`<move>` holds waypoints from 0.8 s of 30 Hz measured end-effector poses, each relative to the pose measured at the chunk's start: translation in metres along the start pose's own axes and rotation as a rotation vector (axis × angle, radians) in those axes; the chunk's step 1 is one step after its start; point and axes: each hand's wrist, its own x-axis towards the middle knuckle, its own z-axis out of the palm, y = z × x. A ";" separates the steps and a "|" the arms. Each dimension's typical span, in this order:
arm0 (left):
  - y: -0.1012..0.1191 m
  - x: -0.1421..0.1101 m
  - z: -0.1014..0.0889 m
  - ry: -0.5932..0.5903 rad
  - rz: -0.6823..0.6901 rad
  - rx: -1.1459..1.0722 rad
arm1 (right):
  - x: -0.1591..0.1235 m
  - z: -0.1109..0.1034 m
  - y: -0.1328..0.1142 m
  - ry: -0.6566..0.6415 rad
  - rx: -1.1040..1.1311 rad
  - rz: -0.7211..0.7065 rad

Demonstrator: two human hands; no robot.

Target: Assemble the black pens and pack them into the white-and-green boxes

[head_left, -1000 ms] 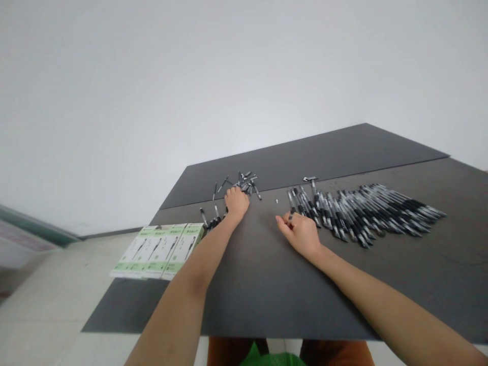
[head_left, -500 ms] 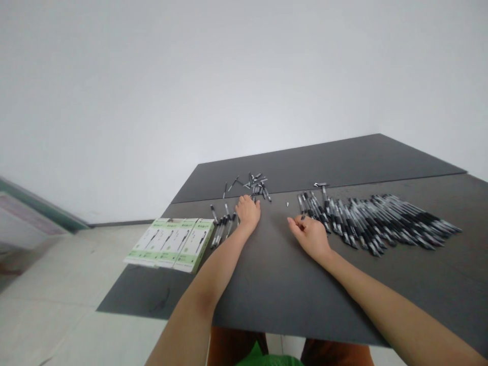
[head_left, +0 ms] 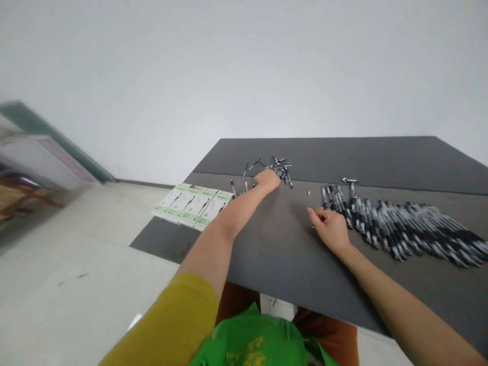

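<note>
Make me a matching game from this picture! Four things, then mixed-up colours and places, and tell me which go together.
Things:
1. Boxes
2. Left hand
3. Sleeve
4. Long row of pens

Colours and places:
A. Mustard yellow
B. Along the right part of the table
C. White and green
D. At the scattered pile of small pieces

Pairs: 1-C, 2-D, 3-A, 4-B

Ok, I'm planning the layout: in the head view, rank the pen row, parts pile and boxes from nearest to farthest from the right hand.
1. Pen row, beside the right hand
2. Parts pile, ahead and left
3. Boxes, far left
</note>
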 end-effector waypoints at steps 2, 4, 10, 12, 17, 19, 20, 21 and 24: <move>0.008 0.004 -0.004 -0.083 -0.014 -0.019 | 0.000 0.001 0.000 -0.015 -0.012 -0.014; 0.015 0.004 -0.004 -0.130 -0.030 -0.011 | -0.001 0.002 0.000 -0.037 -0.010 -0.021; 0.017 0.005 -0.004 -0.211 -0.021 0.005 | -0.002 0.002 -0.003 -0.102 -0.009 -0.011; 0.013 0.006 -0.005 -0.206 0.004 -0.005 | -0.002 0.000 -0.004 -0.090 -0.006 -0.001; 0.002 -0.001 -0.008 -0.110 0.029 -0.044 | -0.003 -0.004 -0.004 -0.008 0.102 0.032; -0.003 -0.005 -0.012 -0.044 0.038 -0.067 | -0.002 -0.005 -0.004 0.049 0.219 0.074; -0.006 -0.008 -0.015 -0.023 0.052 -0.077 | -0.001 -0.005 -0.003 0.077 0.289 0.104; -0.009 -0.012 -0.018 -0.016 0.081 -0.088 | 0.000 -0.004 -0.003 0.098 0.370 0.143; -0.019 -0.032 -0.028 -0.013 0.198 -0.146 | 0.003 -0.003 -0.004 0.115 0.687 0.310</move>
